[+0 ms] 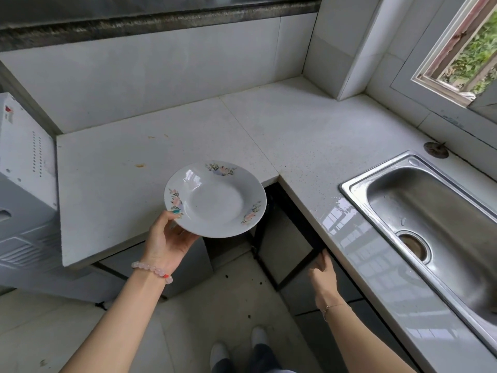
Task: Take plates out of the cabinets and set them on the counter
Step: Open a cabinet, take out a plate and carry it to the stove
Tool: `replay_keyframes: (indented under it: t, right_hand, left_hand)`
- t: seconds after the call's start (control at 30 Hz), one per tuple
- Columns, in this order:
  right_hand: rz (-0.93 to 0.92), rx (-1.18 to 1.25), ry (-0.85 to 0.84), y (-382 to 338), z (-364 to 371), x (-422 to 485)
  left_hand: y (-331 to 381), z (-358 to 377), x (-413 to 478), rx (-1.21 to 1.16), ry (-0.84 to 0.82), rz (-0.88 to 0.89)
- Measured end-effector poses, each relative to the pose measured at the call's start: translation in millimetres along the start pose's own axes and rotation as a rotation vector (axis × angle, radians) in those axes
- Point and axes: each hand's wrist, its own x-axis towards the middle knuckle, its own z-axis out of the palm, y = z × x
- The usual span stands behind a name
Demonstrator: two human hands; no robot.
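A white plate (215,198) with small flower prints on its rim hangs in the air over the front edge of the pale stone counter (150,157). My left hand (168,242) grips it at its near-left rim, thumb on top and fingers underneath. My right hand (324,275) reaches under the counter edge by the sink, fingers straight and touching the top of a grey cabinet door (295,267). The cabinet's inside is dark and hidden.
A steel sink (435,219) is set into the right run of the L-shaped counter, with water puddled on the counter beside it. A white appliance (24,168) stands at the left. A window (468,49) is at the upper right. My feet stand on the tiled floor below.
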Motion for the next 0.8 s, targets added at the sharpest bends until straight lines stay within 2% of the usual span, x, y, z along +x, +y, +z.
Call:
replay_keyframes:
  t: [0.13,0.23,0.3,0.5,0.63,0.8]
  right_hand:
    - [0.0,0.003,-0.034,5.2,-4.4,-6.7]
    - [0.086,0.003,-0.133,11.0,1.1,-16.2]
    - [0.144,-0.025,-0.236,11.7,13.9,-25.9]
    - [0.212,-0.173,-0.678,-0.3,91.6,-55.9]
    - [0.258,-0.145,-0.762,-9.2,124.5,-59.4]
    - [0.261,-0.197,-0.791,-12.9,126.1,-57.9]
  left_hand:
    - [-4.0,-4.3,0.1,-0.005,0.014,-0.021]
    - [-6.4,-7.2,-0.6,-0.007,0.003,-0.029]
    - [-6.8,-9.8,-2.0,-0.003,-0.009,-0.028]
    - [2.6,-27.1,-13.4,-0.039,0.012,0.019]
    - [18.7,-49.4,-25.3,-0.077,0.063,0.076]
    - [34.3,-74.0,-39.4,-0.147,0.165,0.155]
